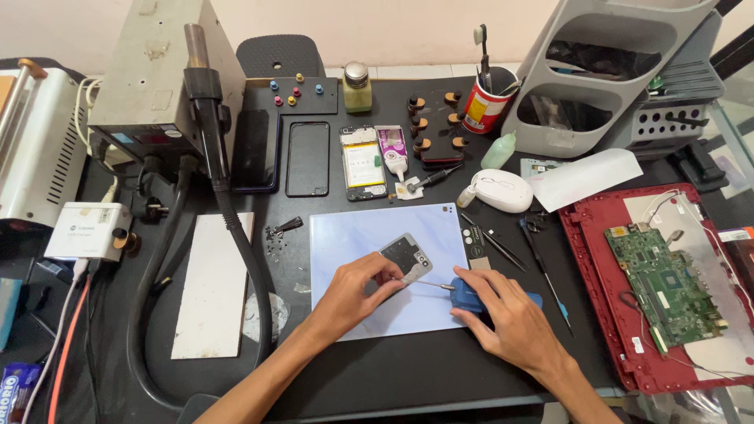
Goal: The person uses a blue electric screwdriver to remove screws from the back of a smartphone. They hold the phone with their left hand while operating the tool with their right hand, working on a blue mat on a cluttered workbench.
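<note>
Now | left hand [357, 289] grips phone frame [407, 257] | right hand [503, 308] grips screwdriver [463, 292] | tweezers [495, 243] beside

Place: you are at a small electronics repair bench, the kind used for phones and laptops.
Heat gear: a hot-air rework station [157, 71] stands at your far left, its nozzle and hose [206, 102] hanging over the dark table [408, 377].
Phones: an opened phone [363, 162] and a bare phone frame [307, 158] lie ahead of you.
Laptop: a red laptop shell [605, 314] at your right carries a green circuit board [664, 284].
Tools: tweezers [496, 243], a cup of brushes [484, 100] and a grey parts organiser [605, 71] are near.
</note>
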